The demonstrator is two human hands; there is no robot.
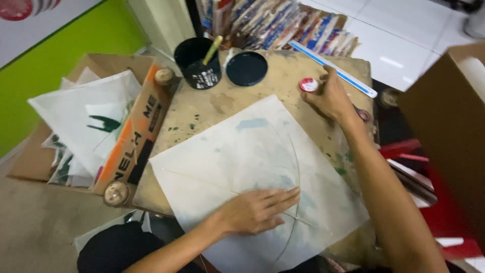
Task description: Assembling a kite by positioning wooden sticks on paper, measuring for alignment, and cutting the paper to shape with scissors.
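A large white square of thin paper, smudged blue-green, lies diamond-wise on a worn wooden table. Thin sticks run across it, one straight and one bowed. My left hand lies flat on the paper near its lower middle, fingers spread, pressing where the sticks cross. My right hand reaches to the far right of the table, its fingers on a small round red-and-white tape roll.
A black pot with a brush handle and its round black lid stand at the table's far edge. A blue-white ruler lies far right. A cardboard box of white sheets sits left; a brown box stands right.
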